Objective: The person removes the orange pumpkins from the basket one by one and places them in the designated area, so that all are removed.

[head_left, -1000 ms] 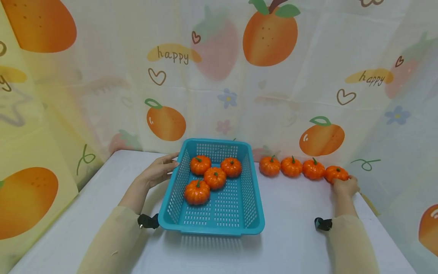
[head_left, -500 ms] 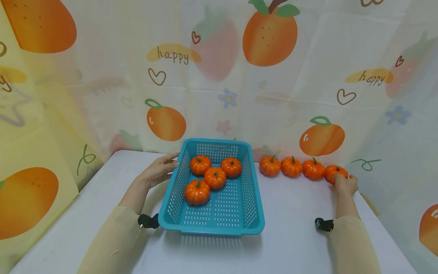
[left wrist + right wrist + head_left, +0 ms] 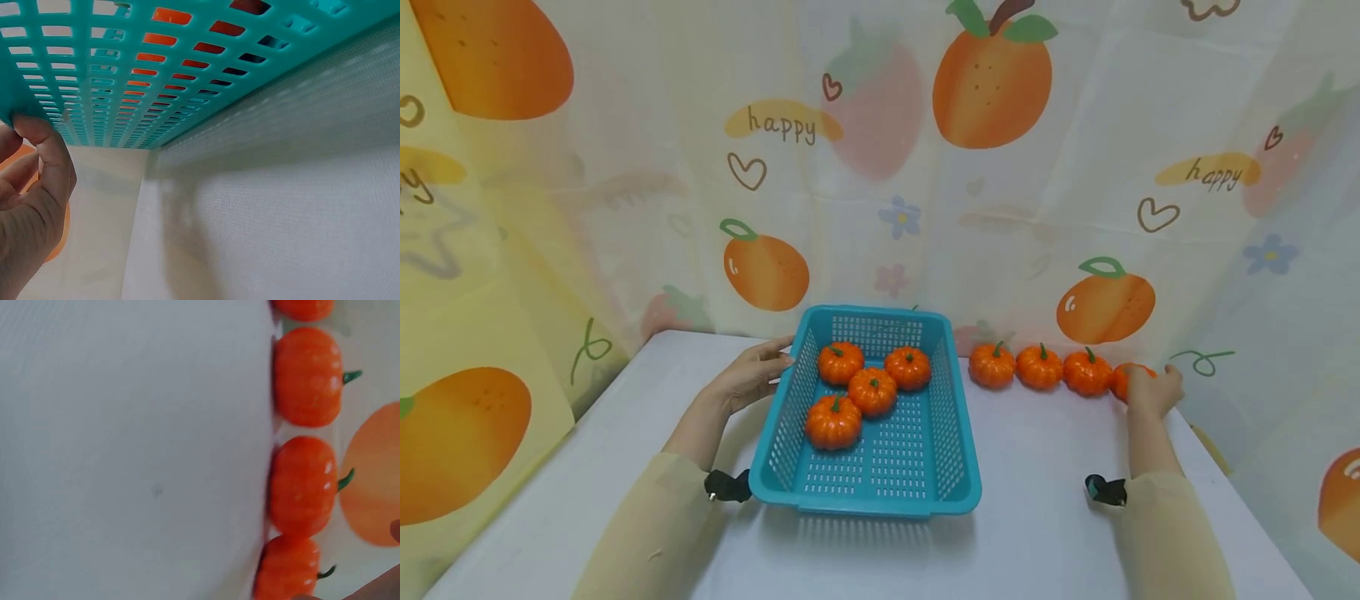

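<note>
A teal plastic basket point(image 3: 865, 507) with slotted walls holds several small orange pumpkins, one of them a pumpkin point(image 3: 833, 422) near its left wall. My left hand point(image 3: 751, 377) grips the basket's left rim; in the left wrist view, curled fingers point(image 3: 53, 153) meet the rim edge. At the back right, pumpkins stand in a row with green stems. My right hand point(image 3: 1156, 390) is at the rightmost pumpkin point(image 3: 1122, 382), partly covering it. In the right wrist view a fingertip sits low beside that pumpkin point(image 3: 287, 569), while another finger stands apart from it at the right edge.
The white table point(image 3: 1030, 500) runs back to a fruit-printed cloth point(image 3: 865, 242) hanging behind it. Three other pumpkins of the row, such as the pumpkin point(image 3: 992, 367) nearest the basket, stand close together along the cloth. A yellow printed cloth point(image 3: 467, 333) hangs on the left.
My right hand has shifted slightly up and over the rightmost pumpkin, hiding more of it, and one finger has lifted away. The left hand and basket stay put.
</note>
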Demonstrator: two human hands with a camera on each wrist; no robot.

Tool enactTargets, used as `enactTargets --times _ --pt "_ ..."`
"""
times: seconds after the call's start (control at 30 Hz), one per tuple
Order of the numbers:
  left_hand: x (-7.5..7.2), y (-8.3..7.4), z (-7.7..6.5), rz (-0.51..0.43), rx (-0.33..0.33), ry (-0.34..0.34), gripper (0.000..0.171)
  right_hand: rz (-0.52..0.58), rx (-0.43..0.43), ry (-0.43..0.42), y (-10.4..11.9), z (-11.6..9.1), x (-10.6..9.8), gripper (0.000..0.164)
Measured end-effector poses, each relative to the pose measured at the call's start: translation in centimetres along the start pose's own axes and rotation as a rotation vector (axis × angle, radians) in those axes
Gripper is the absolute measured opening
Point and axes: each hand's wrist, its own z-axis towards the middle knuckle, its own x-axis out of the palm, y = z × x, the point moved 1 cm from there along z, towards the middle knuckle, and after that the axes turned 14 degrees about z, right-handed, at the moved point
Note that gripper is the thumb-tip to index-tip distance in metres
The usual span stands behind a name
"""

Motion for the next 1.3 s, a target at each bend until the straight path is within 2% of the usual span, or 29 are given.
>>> enactTargets --times 0.1,0.27,0.57,0.87,1.0,1.3 --pt "0.1 0.1 0.0 -0.008 0.001 0.003 0.064 0.054 0.004 0.023 1.0 -0.9 0.9 0.079" --pt "0.0 0.3 0.1 -0.009 0.007 0.011 0.063 0.135 0.06 0.14 2.8 -2.9 2.3 0.076" --pt "0.0 0.5 0.1 -0.008 0.003 0.007 0.064 0.176 0.037 0.341 5.1 -6.7 4.6 0.069" --pt "-0.1 0.6 0.1 -0.011 -0.001 -0.001 0.065 0.238 0.005 0.56 6.2 -10.6 6.4 0.067" --pt "0.0 0.6 0.1 -0.009 0.0 -0.007 0.064 0.225 -0.038 0.681 6.4 -12.2 7.0 0.066" --pt "-0.1 0.3 0.3 -0.021 0.009 0.007 0.064 0.107 -0.116 0.895 6.6 -15.9 8.6 0.063"
